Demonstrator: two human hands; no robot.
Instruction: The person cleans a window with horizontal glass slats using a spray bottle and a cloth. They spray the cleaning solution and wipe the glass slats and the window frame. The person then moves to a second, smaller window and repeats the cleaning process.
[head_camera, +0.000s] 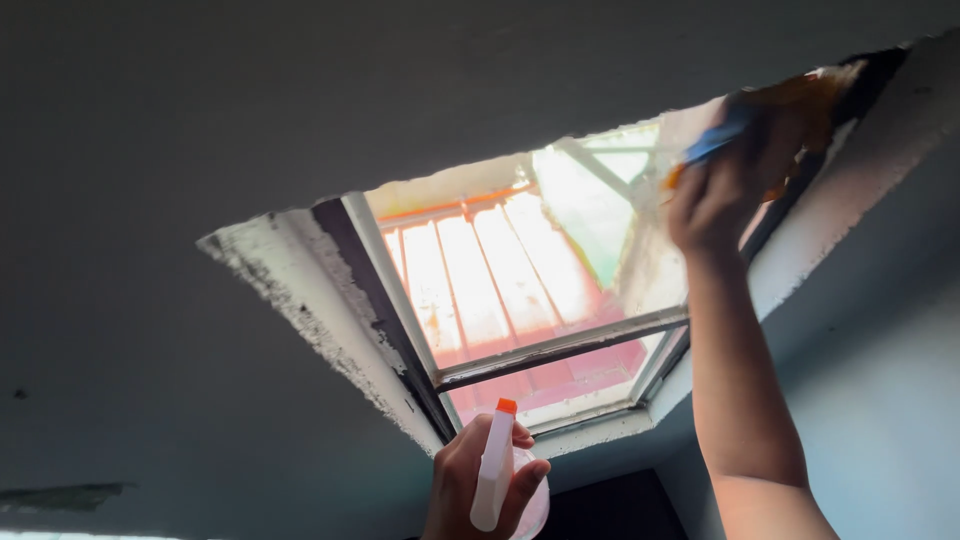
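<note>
I look up at a skylight window (520, 270) set in a grey ceiling. My right hand (722, 195) is raised to its upper right corner and grips a blue-handled cleaning tool (712, 143) with an orange pad, pressed against the glass there. My left hand (478, 480) is low in the view, below the window's near edge, and holds a white spray bottle (492, 470) with an orange nozzle tip pointing up.
A metal crossbar (560, 345) divides the panes. The frame (375, 300) is dark with chipped white plaster (300, 300) around the opening. A reddish slatted roof shows through the glass. A pale blue wall (880, 400) stands at the right.
</note>
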